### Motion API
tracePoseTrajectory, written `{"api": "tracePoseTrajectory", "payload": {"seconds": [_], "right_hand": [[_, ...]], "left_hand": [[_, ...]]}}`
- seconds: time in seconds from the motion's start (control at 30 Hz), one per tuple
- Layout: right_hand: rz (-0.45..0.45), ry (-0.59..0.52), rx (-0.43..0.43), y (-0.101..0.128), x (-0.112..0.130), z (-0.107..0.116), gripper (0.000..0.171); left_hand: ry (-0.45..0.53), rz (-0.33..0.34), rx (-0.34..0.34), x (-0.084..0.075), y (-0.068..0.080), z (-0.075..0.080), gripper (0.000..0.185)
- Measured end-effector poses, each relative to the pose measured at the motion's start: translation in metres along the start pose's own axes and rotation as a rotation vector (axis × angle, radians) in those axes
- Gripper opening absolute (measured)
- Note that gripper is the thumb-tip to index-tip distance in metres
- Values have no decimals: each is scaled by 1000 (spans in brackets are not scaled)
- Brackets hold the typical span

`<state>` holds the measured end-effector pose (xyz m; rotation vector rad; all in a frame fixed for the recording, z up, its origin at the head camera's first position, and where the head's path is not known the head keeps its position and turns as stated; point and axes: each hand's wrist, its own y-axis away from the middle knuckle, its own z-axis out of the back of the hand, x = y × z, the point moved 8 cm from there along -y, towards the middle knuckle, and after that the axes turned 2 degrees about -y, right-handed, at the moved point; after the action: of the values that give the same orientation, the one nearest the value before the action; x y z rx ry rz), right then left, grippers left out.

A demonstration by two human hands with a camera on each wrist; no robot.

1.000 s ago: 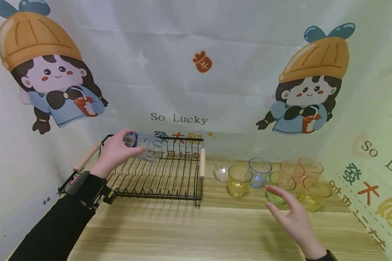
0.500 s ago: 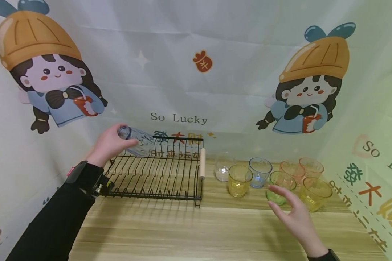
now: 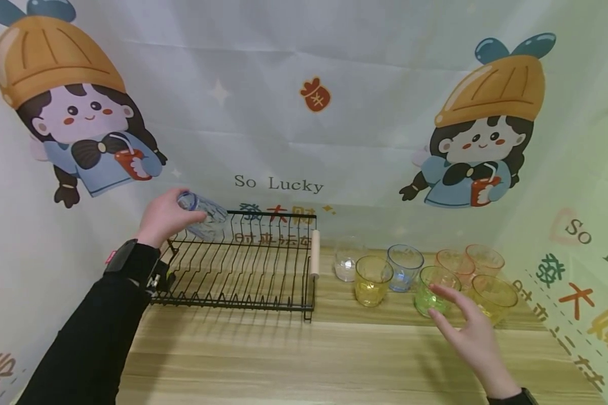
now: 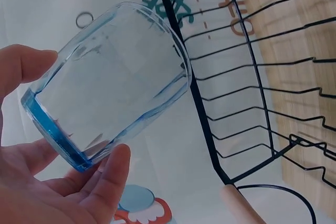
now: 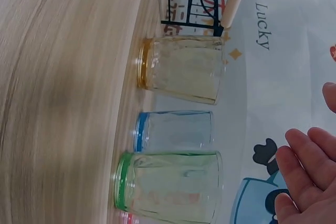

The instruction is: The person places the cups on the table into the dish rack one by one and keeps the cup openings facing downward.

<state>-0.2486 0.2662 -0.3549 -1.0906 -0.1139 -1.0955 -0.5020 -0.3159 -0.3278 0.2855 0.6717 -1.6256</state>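
A clear blue-tinted glass (image 4: 115,77) lies tilted on its side in my left hand (image 3: 164,218). Thumb and fingers grip it near its thick blue base, above the left end of a black wire dish rack (image 3: 243,275). In the left wrist view its mouth overlaps the rack's top bar; whether they touch I cannot tell. My right hand (image 3: 468,332) hovers with fingers apart and holds nothing. It partly covers a green glass (image 3: 428,298) and a yellow glass (image 3: 496,292) behind it in the head view.
Right of the rack's wooden handle (image 3: 314,253) stand a clear glass (image 3: 344,267), a yellow glass (image 3: 371,284), a blue-rimmed glass (image 3: 404,267) and two red-rimmed glasses, one (image 3: 486,259) at the far right. A printed cloth (image 3: 263,135) hangs behind the wooden table (image 3: 284,360).
My left hand has carried the blue glass left and slightly up, toward the rack's left end. My right hand has drifted a little to the right, still holding nothing.
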Motion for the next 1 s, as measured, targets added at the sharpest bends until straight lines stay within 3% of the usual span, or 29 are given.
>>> {"api": "tracePoseTrajectory", "payload": {"seconds": [0.03,0.1,0.27,0.4,0.73,1.0], "right_hand": [[2,2,-1,0,0,0,45],[6,3,-4,0,-1,1,46],[30,26,-7,0,-4,0,47],[69,38,-11,1,-5,-3,47],[100,47,-28,1,-4,-6,47],[83,35,-23,2,-7,-6,47]], "left_hand": [[-8,-15,-19,12,-9,-3,93],[-34,-2,-25,11,-10,1,92],[-74,33,-16,-56,36,31,86],[-110,66,-37,-81,56,42,78],[-148,173,-68,-64,51,40,78],[-139,204,-103,-53,49,34,79]]}}
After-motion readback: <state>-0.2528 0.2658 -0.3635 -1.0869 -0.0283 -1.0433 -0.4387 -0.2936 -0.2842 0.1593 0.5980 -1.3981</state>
